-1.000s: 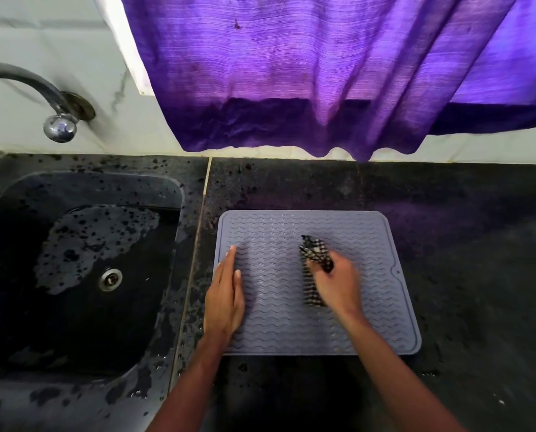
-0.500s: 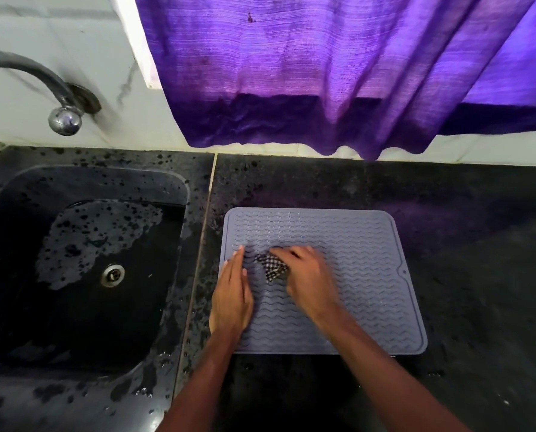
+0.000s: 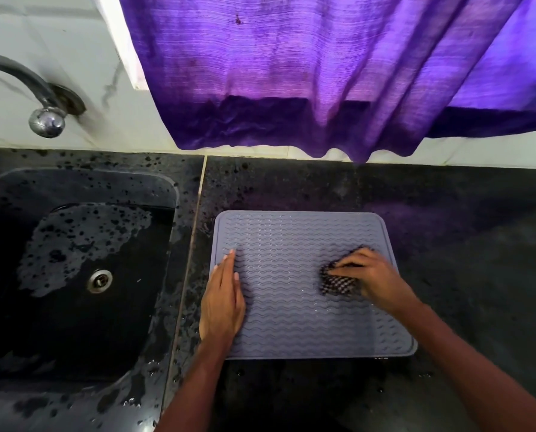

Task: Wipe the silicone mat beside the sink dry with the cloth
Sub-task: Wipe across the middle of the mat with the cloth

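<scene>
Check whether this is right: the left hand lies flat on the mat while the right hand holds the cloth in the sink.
No. The head view shows the right hand holding the cloth on the mat, not in the sink; the left hand does lie flat there.

Dim overall. Daylight glows through curtain (image 3: 322, 73) beyond mat (image 3: 291, 307), throws purple tint on counter (image 3: 463, 244) right of mat. My right hand (image 3: 372, 279) and cloth (image 3: 338, 283) on mat slightly motion-blurred. Glint on tap (image 3: 46, 121) far left of mat; wide-angle bend there.
</scene>
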{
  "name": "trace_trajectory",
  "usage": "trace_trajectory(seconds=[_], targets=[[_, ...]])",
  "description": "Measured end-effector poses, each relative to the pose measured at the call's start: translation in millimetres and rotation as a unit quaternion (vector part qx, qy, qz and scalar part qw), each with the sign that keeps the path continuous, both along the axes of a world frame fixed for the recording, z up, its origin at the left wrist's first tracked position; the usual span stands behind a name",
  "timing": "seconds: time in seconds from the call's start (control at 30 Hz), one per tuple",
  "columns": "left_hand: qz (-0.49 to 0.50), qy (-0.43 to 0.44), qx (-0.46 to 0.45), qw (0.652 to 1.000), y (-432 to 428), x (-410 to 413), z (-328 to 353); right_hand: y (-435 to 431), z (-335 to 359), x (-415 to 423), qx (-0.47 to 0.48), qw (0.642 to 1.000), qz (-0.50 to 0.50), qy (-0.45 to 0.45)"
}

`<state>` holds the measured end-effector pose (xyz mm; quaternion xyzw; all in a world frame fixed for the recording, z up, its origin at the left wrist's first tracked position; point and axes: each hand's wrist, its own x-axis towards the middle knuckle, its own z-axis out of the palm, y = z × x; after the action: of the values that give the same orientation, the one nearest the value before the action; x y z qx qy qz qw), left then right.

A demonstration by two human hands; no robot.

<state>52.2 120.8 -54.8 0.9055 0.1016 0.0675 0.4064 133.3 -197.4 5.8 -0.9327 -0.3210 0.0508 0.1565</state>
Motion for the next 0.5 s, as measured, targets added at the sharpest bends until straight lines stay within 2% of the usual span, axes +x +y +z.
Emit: trace_trajectory(seconds=[0.1, 0.23, 0.5], targets=[[0.000, 0.005, 0.007, 1.000, -1, 0, 1, -24, 8, 3, 0.021, 0.996, -0.083, 0.002], [0.002, 0.008, 0.012, 1.000, -2, 0, 2, -20, 8, -5, 0.072, 0.976, -0.199, -0.046], [-0.001, -0.001, 0.027, 1.000, -3, 0, 2, 1, -15, -32, 0.032, 0.960, -0.269, -0.072]])
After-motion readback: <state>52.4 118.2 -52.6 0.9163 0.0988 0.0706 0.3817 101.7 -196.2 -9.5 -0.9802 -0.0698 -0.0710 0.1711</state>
